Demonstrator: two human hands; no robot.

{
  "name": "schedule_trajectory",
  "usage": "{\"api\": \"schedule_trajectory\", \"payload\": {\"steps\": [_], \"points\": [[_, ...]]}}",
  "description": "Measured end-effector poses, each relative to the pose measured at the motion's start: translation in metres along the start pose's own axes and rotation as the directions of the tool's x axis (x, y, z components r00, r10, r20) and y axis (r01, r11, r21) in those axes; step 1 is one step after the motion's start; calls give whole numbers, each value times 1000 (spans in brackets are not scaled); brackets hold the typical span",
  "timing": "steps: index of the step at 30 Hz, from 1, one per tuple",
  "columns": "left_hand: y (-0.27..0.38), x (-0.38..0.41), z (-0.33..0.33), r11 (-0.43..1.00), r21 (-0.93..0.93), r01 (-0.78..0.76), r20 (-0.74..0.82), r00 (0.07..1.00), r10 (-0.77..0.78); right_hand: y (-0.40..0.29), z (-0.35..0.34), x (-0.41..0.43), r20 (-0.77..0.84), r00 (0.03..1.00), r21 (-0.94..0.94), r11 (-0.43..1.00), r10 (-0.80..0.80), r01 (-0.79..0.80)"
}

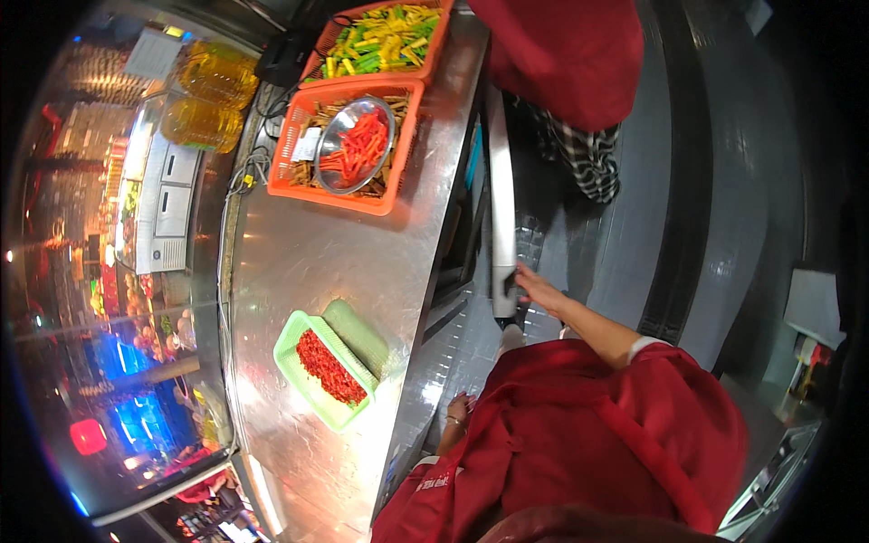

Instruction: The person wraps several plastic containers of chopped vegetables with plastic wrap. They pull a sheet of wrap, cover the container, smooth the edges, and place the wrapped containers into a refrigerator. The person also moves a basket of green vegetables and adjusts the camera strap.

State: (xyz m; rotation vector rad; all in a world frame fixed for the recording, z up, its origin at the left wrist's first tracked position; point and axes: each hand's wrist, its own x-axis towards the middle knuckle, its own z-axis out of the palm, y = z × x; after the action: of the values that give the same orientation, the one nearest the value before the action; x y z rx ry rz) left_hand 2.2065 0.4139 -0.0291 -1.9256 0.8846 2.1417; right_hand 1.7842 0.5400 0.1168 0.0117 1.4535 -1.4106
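My right hand (541,290) reaches to the near end of a light metal cabinet door (503,203), beside its dark recessed handle. Its fingers are spread at the door's edge and none closes around it visibly. The door stands swung out from under the steel counter (326,258). My left hand (459,408) hangs low between the counter's edge and my red apron (543,434); its fingers are blurred and partly hidden, and no object shows in it. On the counter nearest that hand sits a green plastic basket (290,370) of chopped red peppers (329,366).
Farther along stands an orange basket (282,163) holding a steel bowl (373,170) of red strips. Behind it another orange basket (440,47) holds green and yellow cut vegetables. A person in red (563,61) stands beyond the door. Oil jugs (204,125) and cables (252,166) line the counter's far side.
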Motion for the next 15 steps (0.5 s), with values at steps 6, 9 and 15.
{"api": "schedule_trajectory", "payload": {"steps": [6,9,15], "points": [[-4,11,-3,985,96,-143,118,984,132,-46,26,35,211,935,-354,870,-284,344],[9,14,21,961,175,-212,142,972,189,-53,19,13,253,930,-416,838,-266,353],[49,27,73,764,473,-439,267,898,350,-20,-32,-72,467,883,-668,633,-53,391]]}}
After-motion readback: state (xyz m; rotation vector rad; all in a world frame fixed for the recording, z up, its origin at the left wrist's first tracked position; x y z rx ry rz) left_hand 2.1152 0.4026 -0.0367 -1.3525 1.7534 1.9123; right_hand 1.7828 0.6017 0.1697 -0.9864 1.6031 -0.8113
